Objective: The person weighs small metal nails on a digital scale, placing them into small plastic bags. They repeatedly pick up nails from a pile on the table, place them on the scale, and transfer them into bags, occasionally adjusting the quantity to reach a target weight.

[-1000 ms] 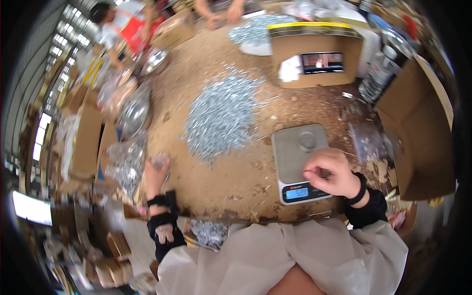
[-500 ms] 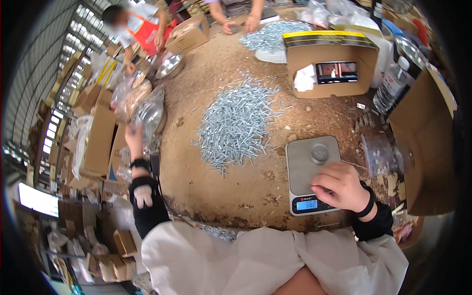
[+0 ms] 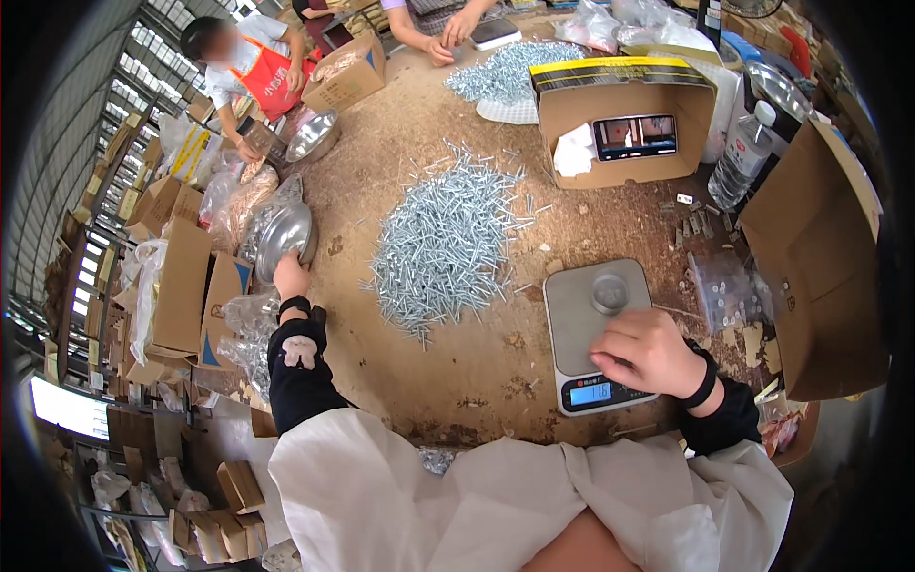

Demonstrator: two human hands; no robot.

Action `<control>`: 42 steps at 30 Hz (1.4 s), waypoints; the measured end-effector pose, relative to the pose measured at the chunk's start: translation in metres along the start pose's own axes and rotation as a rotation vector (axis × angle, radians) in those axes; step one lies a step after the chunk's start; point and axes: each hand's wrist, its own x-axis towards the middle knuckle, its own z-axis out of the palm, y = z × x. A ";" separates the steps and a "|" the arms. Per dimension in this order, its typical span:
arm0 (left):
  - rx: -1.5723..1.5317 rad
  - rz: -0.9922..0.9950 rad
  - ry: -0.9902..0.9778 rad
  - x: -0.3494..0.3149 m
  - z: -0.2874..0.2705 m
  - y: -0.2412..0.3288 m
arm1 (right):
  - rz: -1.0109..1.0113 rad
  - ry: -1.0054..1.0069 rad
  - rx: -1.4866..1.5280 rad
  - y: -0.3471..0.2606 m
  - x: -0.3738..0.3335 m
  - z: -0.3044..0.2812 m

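My left hand (image 3: 292,276) is at the near rim of a shiny metal bowl (image 3: 284,234) on the table's left edge, its fingers closed over the rim. My right hand (image 3: 654,355) hovers over a flat digital scale (image 3: 575,329) at the right, thumb and fingers curled together. Whatever it may hold is hidden. A small round cup (image 3: 610,294) stands on the scale's plate, just beyond my knuckles. Between my hands lies a big loose heap of silver screws (image 3: 446,243).
A cardboard box (image 3: 624,176) with a phone (image 3: 636,137) stands beyond the scale, near a water bottle (image 3: 743,157). Farther right is a large open carton (image 3: 810,276). Plastic bags (image 3: 250,329) crowd the left edge. Two people work across the table by another screw pile (image 3: 500,71).
My left hand has moved from the bags beside the metal bowl to the bowl's near rim. The scale's reading has changed; my right hand stays over it.
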 end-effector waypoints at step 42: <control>-0.394 0.582 0.053 -0.160 -0.109 0.259 | 0.330 0.001 -0.070 0.038 -0.006 0.008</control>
